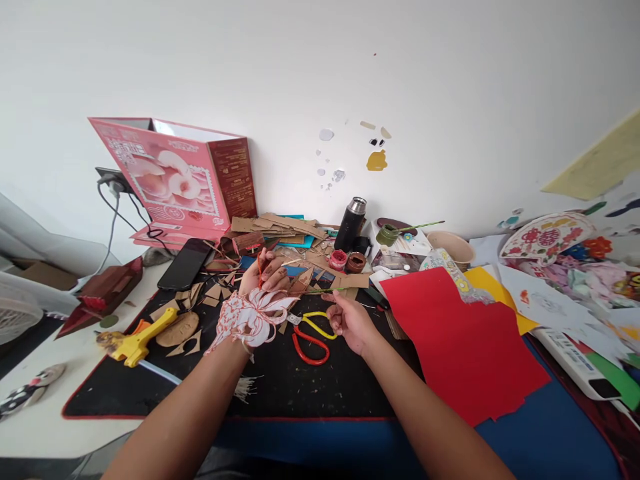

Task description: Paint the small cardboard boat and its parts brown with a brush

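My left hand is closed, its fingers curled upward, on a white cut-out piece with red-edged, petal-like strips. The piece drapes over my wrist, and a thin orange-red cord or loop shows at the fingers. My right hand pinches a thin paintbrush with a green handle, held level and pointing toward the piece. Between my hands, scissors with one red and one yellow handle lie on the black mat. The brush tip is too small to make out.
A yellow glue gun, cardboard scraps and a phone lie left. Behind stand paint jars, a black flask and a pink box. Red sheets cover the right side.
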### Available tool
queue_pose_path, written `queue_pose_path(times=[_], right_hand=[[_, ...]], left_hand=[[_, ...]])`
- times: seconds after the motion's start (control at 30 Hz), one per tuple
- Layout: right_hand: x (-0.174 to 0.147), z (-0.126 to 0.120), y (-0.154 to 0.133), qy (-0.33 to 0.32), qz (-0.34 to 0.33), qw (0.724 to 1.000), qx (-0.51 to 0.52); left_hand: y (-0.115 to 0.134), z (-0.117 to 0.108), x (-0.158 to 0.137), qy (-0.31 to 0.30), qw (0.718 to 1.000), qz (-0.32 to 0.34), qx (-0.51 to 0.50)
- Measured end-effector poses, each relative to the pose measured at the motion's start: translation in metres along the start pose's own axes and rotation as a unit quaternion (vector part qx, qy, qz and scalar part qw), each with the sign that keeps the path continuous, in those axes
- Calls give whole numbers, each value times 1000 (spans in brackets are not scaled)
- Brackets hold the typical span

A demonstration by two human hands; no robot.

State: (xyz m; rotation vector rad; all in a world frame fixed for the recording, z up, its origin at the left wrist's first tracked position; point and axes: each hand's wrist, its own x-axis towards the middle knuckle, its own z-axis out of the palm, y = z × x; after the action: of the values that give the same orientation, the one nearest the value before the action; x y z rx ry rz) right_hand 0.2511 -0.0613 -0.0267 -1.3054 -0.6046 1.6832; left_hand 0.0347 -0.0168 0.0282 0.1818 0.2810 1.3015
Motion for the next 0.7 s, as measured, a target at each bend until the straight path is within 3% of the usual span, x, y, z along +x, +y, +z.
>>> queue_pose_path(times=[0.3, 0.5, 0.7], right_hand=[[-33, 23, 21, -171, -55, 979, -95], [-38, 41, 38, -216, -59, 971, -86], [-39, 53, 45, -201, -66, 977, -21]], left_hand=[[-2, -4, 16, 8, 999, 7, 32], [-15, 8, 20, 52, 995, 63, 53], [-31, 8, 19, 67, 986, 118, 101]])
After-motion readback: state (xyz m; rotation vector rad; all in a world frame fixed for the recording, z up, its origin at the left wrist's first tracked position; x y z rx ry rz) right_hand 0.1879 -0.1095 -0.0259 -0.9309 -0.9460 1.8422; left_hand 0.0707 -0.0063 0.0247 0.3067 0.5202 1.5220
